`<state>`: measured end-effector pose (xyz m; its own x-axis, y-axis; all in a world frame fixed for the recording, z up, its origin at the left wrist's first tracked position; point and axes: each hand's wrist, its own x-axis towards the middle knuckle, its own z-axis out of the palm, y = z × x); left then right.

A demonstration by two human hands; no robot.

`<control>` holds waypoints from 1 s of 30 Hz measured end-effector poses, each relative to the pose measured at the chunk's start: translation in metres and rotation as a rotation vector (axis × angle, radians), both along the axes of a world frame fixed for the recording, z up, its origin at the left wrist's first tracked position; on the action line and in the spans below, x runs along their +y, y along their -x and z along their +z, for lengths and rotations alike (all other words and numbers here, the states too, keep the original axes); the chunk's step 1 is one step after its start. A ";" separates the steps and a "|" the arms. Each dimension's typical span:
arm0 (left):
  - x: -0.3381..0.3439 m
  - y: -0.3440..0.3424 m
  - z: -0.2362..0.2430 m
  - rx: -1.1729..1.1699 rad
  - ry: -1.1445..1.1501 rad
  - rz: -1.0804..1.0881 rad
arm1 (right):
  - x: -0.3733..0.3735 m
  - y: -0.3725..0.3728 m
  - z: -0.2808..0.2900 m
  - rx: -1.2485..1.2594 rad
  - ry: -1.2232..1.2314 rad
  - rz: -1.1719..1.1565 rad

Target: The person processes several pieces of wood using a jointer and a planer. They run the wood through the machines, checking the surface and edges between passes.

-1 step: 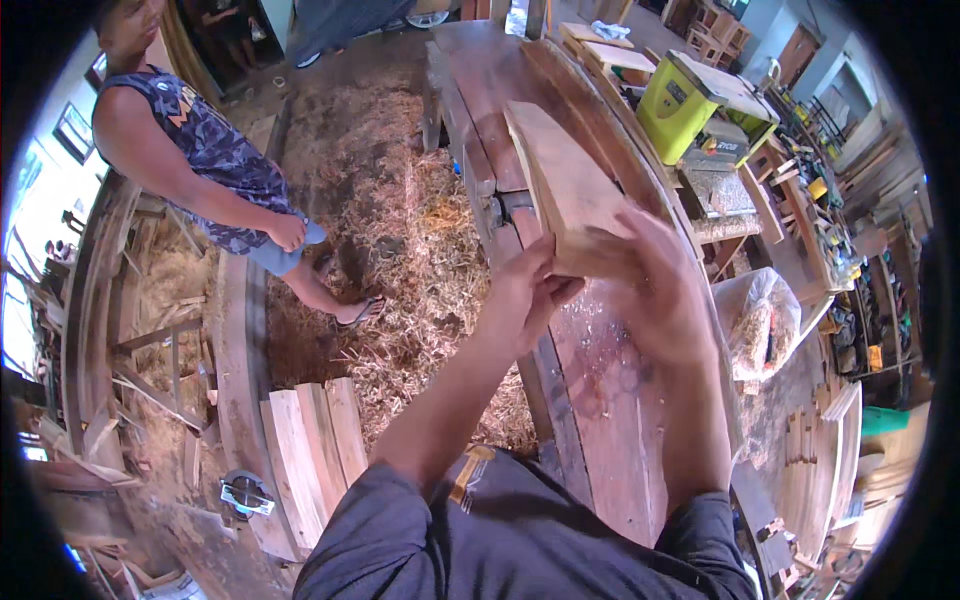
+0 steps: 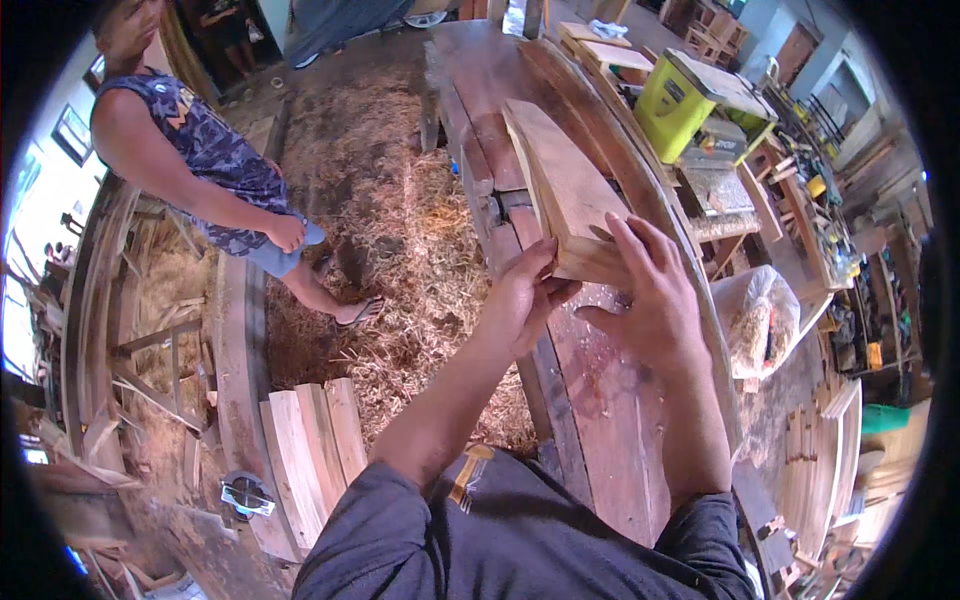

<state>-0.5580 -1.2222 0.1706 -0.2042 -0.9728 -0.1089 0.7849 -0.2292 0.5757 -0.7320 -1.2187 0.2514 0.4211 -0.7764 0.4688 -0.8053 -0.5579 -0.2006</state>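
A thick pale wooden board (image 2: 572,180) lies lengthwise on the brown plank workbench (image 2: 610,400), its near end toward me. My left hand (image 2: 522,295) is closed on the board's near left corner, thumb and fingers pinching the edge. At the near right side is my right hand (image 2: 655,290). Its fingers stretch over the board's end and upper edge, while the thumb stands apart below. By those fingertips a small dark sliver shows, too small to make out. Wood dust dots the bench beneath the hands.
Right of the bench stands a green planer machine (image 2: 675,105), near a clear plastic bag (image 2: 755,325) of shavings. Shavings (image 2: 420,300) cover the floor on the left, where a person (image 2: 200,170) stands. Several cut boards (image 2: 312,450) lean at lower left, beside a power tool (image 2: 247,495).
My right hand, blurred across the board's near end before, has shifted right and its thumb has come away. The end face now shows. My left hand and the board stay in place.
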 end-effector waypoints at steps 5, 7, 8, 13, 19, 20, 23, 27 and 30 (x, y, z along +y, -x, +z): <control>-0.020 0.014 -0.011 -0.570 0.103 -0.018 | 0.004 0.005 -0.036 -0.168 -0.382 -0.420; -0.033 0.029 -0.027 -0.654 0.136 -0.050 | 0.006 0.017 -0.062 -0.423 -0.369 -0.497; -0.040 0.035 -0.033 -0.700 0.156 -0.061 | 0.008 0.022 -0.068 -0.681 -0.352 -0.539; -0.054 0.065 -0.088 -0.129 -0.063 -0.150 | 0.020 0.003 -0.049 -1.394 -0.282 -0.391; -0.039 0.056 0.025 -0.078 0.007 -0.250 | 0.016 0.004 -0.056 -1.501 -0.338 -0.214; -0.041 0.048 0.028 -0.054 0.053 -0.249 | 0.018 0.003 -0.046 -1.654 -0.472 -0.134; -0.036 0.051 0.036 -0.053 0.061 -0.193 | 0.015 0.006 -0.055 -1.576 -0.528 -0.108; -0.035 0.047 0.035 -0.023 0.025 -0.095 | 0.018 0.004 -0.051 -1.745 -0.599 -0.016; -0.038 0.049 0.033 0.016 -0.019 -0.054 | 0.019 0.009 -0.045 -1.625 -0.595 -0.104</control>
<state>-0.6065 -1.2603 0.2035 -0.2580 -0.9582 -0.1234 0.7802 -0.2820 0.5584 -0.7413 -1.2002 0.2066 -0.2113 -0.9774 -0.0079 0.3860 -0.0760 -0.9194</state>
